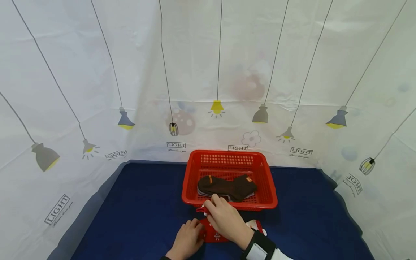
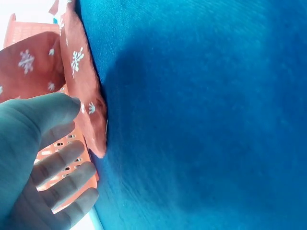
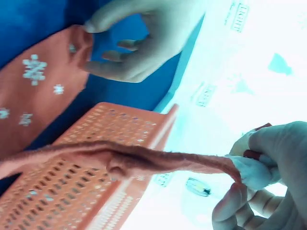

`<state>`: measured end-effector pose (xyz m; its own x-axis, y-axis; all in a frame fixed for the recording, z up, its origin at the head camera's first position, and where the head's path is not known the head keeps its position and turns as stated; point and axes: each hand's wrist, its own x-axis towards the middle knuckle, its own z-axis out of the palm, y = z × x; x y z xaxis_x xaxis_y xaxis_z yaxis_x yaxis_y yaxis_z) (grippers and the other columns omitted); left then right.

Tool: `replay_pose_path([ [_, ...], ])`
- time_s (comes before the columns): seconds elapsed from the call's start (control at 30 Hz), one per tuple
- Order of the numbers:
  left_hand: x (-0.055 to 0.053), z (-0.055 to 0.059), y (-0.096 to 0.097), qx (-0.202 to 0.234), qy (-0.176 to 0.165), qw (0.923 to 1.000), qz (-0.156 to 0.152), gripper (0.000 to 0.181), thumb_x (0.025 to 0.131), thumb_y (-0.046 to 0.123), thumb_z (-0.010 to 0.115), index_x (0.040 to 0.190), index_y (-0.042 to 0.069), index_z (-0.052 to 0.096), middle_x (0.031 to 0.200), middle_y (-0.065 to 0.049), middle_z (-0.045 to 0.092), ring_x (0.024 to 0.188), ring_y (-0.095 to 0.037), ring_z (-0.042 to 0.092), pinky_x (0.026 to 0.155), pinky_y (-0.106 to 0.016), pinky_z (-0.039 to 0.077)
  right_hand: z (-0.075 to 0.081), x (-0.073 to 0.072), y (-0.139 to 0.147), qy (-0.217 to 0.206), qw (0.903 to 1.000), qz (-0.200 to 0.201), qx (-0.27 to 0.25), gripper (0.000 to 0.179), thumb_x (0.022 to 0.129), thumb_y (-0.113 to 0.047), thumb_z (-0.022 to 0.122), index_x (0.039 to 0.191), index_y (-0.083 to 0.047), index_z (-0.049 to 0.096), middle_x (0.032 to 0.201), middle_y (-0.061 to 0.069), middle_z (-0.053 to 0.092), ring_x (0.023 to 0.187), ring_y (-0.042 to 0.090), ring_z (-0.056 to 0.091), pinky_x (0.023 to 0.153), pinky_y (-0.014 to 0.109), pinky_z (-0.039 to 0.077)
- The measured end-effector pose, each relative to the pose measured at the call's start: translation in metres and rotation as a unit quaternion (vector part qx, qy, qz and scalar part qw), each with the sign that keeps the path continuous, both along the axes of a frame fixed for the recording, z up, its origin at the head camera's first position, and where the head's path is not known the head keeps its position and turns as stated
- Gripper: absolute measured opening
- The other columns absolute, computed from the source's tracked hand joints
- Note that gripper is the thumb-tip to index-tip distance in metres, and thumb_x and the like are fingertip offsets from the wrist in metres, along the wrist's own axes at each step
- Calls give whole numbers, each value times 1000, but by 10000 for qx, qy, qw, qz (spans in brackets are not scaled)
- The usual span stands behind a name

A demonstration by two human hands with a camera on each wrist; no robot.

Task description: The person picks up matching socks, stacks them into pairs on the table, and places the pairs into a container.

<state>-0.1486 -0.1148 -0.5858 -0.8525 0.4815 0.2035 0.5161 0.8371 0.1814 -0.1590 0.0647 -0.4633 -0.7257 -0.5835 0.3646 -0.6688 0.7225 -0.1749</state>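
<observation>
A pair of red socks with white snowflakes [image 1: 217,236] lies in front of the basket on the dark blue cloth. My right hand [image 1: 225,218] pinches a fluffy white-and-red end of one sock, seen raised as a narrow red strip [image 3: 134,165] in the right wrist view. The other sock [image 3: 29,86] lies flat. At its end is my left hand [image 1: 186,238], thumb and forefinger to either side of the fabric and the other fingers loosely bent. A cream-and-red part [image 1: 255,225] shows beyond my right wrist.
A red plastic basket [image 1: 227,153] stands at the back of the table, just beyond my hands. Dark brown socks [image 1: 234,187] with orange marks lie inside it. The blue tablecloth [image 1: 146,202] reaches to a white lamp-printed curtain [image 1: 201,65] behind and at the sides.
</observation>
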Motion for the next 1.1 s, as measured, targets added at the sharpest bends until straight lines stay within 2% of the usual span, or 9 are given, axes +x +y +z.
replay_pose_path([
  [0.2,1,-1,-4,-90,419,9990,102,26,65,29,76,82,17,60,83,1,53,68,-16,48,57,-30,39,15,-1,-17,242,9991,271,-215,19,83,-21,66,98,-18,55,84,-3,41,69,8,40,53,16,32],
  [0.37,2,0,-9,-188,409,9987,234,32,63,30,77,87,16,62,85,0,54,71,-18,51,60,-32,41,23,-1,-28,452,9977,402,-296,18,85,-23,63,100,-18,55,85,-3,41,69,8,39,54,15,33],
  [0.5,2,0,-14,-228,481,9981,318,32,63,31,77,85,15,61,83,0,54,70,-18,50,59,-32,41,24,0,-31,487,9977,349,-302,20,86,-24,62,103,-17,55,87,-2,42,68,9,40,54,15,34],
  [0.63,2,-1,-17,-253,519,9978,314,31,62,31,77,83,15,61,82,0,53,69,-18,50,57,-31,40,18,0,-26,295,9991,210,-236,19,85,-23,63,102,-18,54,86,-3,41,68,8,40,51,15,31],
  [0.9,3,3,-12,-125,-3,9996,244,26,67,29,75,86,16,61,84,2,53,69,-15,48,58,-30,39,-6,0,5,93,9998,-162,27,20,84,-24,64,101,-19,54,85,-3,41,67,9,42,48,16,32],
  [1.1,2,1,-6,-81,-225,9996,165,26,69,28,76,88,18,61,86,3,52,70,-14,47,59,-30,39,-26,1,28,-66,9989,-445,142,20,84,-23,64,99,-19,53,83,-3,40,64,11,42,43,18,30],
])
